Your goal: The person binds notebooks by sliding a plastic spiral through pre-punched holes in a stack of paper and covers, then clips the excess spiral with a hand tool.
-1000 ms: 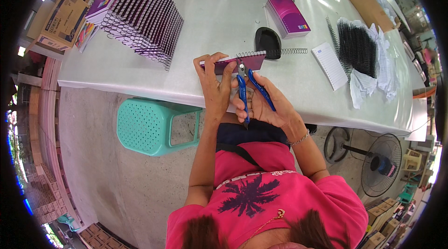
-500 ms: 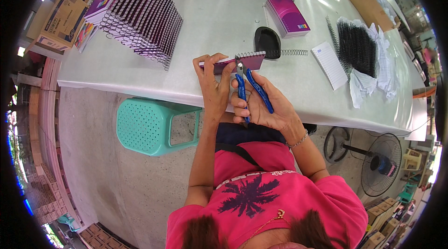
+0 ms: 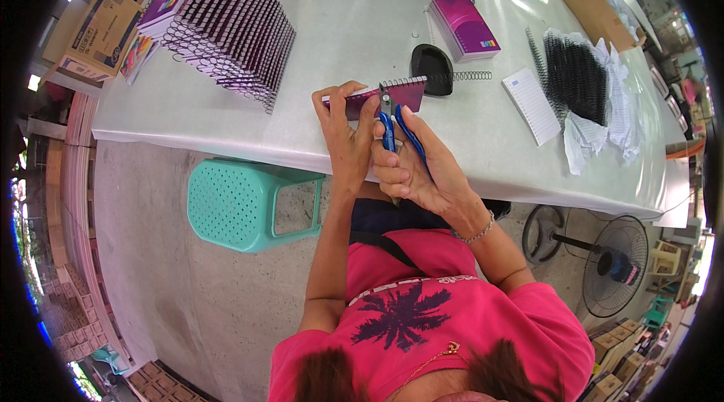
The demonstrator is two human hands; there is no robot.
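Note:
A small purple spiral notebook (image 3: 408, 97) is gripped at its left end by my left hand (image 3: 348, 119), above the table's near edge. Wire coils run along its upper edge, and a long loose tail of black spiral wire (image 3: 472, 76) sticks out to the right. In my right hand (image 3: 424, 170) are blue-handled wire cutters (image 3: 388, 130), fingers wrapped round the handles. Their jaws point up and touch the coil near the notebook's middle; whether the blades have closed on the wire cannot be made out. Just behind lies a black dish (image 3: 428, 62).
A tall stack of purple spiral notebooks (image 3: 234, 32) stands on the left of the white-covered table (image 3: 339, 32). Unbound purple notebooks (image 3: 466, 26), a lined pad (image 3: 532, 105) and a heap of black spirals (image 3: 577, 76) lie right. A green stool (image 3: 234, 204) and a fan (image 3: 615, 266) stand below.
My right hand has closed further round the cutter handles, bringing them nearer together. The notebook's right end and the spiral's loose tail have shifted slightly left and up.

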